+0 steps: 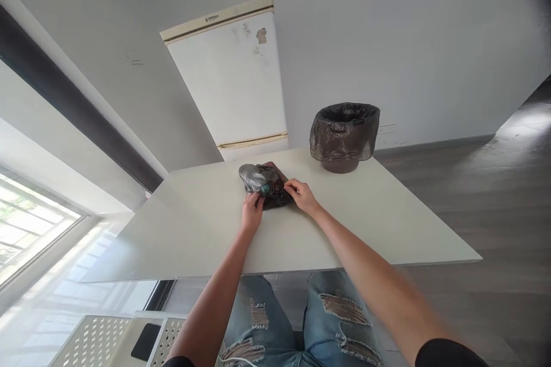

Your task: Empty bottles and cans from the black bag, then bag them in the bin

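A black plastic garbage bag [278,199] lies on the white table, bunched up with several items inside showing through the thin film. Its near left edge is pinched by my left hand [253,210], fingers closed. On the bag's right side my right hand [301,194] is closed too, thumb and fingertips pinching the plastic. What exactly is in the bag I cannot make out; something greenish and something brown show near its middle.
A brown trash can [340,165] lined with a dark bag stands at the table's back right. The white table [193,223] spans the front. Behind it is a white refrigerator [228,80]. A white perforated crate [99,338] sits at lower left, beside a dark flat object [146,341].
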Action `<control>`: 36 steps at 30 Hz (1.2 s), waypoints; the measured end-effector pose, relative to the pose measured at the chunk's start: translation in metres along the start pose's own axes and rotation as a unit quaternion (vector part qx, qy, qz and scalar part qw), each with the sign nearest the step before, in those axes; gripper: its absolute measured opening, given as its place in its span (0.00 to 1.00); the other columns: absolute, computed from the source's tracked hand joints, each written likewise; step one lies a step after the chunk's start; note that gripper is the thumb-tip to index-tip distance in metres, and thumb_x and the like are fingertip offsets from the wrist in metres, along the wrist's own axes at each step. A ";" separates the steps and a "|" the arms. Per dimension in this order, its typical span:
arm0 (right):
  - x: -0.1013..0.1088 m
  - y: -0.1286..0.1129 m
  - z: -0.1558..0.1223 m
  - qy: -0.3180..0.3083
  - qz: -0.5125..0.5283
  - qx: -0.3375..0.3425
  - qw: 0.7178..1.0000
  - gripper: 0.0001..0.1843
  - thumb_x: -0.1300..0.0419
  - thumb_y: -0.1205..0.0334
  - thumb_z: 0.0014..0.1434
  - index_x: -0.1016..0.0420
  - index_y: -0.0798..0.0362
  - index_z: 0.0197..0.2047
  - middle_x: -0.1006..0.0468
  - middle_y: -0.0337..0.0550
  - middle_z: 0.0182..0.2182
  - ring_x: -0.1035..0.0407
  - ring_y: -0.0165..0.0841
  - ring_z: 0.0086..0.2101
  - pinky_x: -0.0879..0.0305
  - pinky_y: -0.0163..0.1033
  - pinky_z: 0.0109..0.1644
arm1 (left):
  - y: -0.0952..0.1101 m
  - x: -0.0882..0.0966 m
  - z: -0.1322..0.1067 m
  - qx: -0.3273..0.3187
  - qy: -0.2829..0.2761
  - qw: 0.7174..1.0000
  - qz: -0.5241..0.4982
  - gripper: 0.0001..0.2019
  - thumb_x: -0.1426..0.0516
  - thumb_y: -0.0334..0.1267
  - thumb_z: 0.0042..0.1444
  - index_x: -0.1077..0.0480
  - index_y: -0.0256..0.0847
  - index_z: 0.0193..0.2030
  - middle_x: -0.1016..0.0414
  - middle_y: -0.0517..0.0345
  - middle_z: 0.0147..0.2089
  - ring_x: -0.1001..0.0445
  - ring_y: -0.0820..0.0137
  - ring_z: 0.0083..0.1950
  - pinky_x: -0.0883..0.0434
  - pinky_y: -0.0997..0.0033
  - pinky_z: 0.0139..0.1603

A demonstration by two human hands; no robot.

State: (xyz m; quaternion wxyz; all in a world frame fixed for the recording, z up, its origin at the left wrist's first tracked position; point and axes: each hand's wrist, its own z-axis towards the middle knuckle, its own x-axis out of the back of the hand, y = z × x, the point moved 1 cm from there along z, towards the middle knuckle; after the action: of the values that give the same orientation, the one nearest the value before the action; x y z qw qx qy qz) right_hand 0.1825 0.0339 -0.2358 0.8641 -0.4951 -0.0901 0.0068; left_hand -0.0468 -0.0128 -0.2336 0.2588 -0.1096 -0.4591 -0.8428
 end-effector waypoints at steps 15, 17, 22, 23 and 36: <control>0.012 0.004 0.004 -0.089 -0.039 0.050 0.994 0.21 0.33 0.36 0.63 0.17 0.46 0.35 0.25 0.47 0.42 0.34 0.45 0.48 0.38 0.53 0.61 | -0.027 0.012 0.008 0.086 0.003 0.930 -0.357 0.21 0.34 0.59 0.63 0.32 0.44 0.40 0.49 0.71 0.22 0.46 0.75 0.21 0.33 0.71 0.30; 0.012 0.004 0.004 -0.072 0.015 0.015 0.997 0.23 0.36 0.36 0.65 0.21 0.48 0.35 0.24 0.45 0.41 0.32 0.42 0.46 0.36 0.49 0.57 | -0.026 0.015 0.010 0.083 0.022 0.925 -0.369 0.21 0.35 0.59 0.64 0.31 0.44 0.41 0.52 0.72 0.22 0.50 0.76 0.20 0.35 0.73 0.28; 0.013 0.001 -0.001 -0.025 0.140 -0.057 0.988 0.23 0.37 0.35 0.66 0.30 0.47 0.37 0.29 0.37 0.32 0.36 0.35 0.34 0.37 0.40 0.42 | -0.021 0.011 0.008 0.059 0.006 0.939 -0.340 0.21 0.36 0.59 0.65 0.29 0.45 0.51 0.27 0.56 0.38 0.26 0.67 0.41 0.27 0.66 0.47; 0.013 0.000 -0.001 -0.029 0.149 -0.059 0.987 0.23 0.36 0.36 0.65 0.30 0.48 0.37 0.31 0.37 0.31 0.37 0.34 0.33 0.37 0.39 0.41 | -0.020 0.008 0.006 0.046 -0.016 0.953 -0.299 0.22 0.35 0.58 0.63 0.28 0.44 0.52 0.24 0.52 0.44 0.25 0.64 0.46 0.27 0.64 0.51; 0.012 0.005 0.001 0.004 0.113 -0.047 0.992 0.24 0.37 0.34 0.65 0.25 0.48 0.36 0.29 0.38 0.32 0.35 0.36 0.35 0.36 0.41 0.45 | -0.008 0.007 0.005 -0.011 -0.038 0.989 -0.144 0.07 0.37 0.42 0.61 0.24 0.42 0.38 0.25 0.52 0.43 0.28 0.63 0.45 0.31 0.67 0.46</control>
State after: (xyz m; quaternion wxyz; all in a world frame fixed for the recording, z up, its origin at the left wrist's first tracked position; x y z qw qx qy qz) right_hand 0.1944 0.0389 -0.2377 0.8338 -0.5423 -0.0305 0.0985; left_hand -0.0576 -0.0080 -0.2337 0.1161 -0.0774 -0.4701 -0.8715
